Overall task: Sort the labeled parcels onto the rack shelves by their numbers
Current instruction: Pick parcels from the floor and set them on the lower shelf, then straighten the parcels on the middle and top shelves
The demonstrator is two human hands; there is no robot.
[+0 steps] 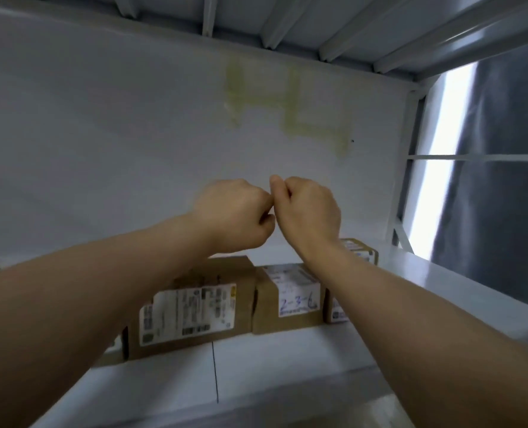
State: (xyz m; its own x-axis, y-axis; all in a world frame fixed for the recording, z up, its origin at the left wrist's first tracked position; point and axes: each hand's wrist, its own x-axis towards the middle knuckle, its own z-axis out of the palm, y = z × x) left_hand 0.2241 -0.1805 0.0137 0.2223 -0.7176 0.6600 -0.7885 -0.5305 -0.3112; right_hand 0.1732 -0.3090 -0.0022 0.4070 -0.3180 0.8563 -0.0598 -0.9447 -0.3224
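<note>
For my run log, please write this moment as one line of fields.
left hand: fist, empty | right hand: fist, empty, touching left hand | shelf: parcel marked 2-3-6 beside larger parcel

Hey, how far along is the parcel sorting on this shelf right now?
Done: the large parcel, the parcel marked 2-3-6 and a third parcel sit in a row on the shelf. In hand: nothing; the left hand and right hand are empty fists meeting above the row. Left: no unsorted parcel is in view, so what remains cannot be told.
</note>
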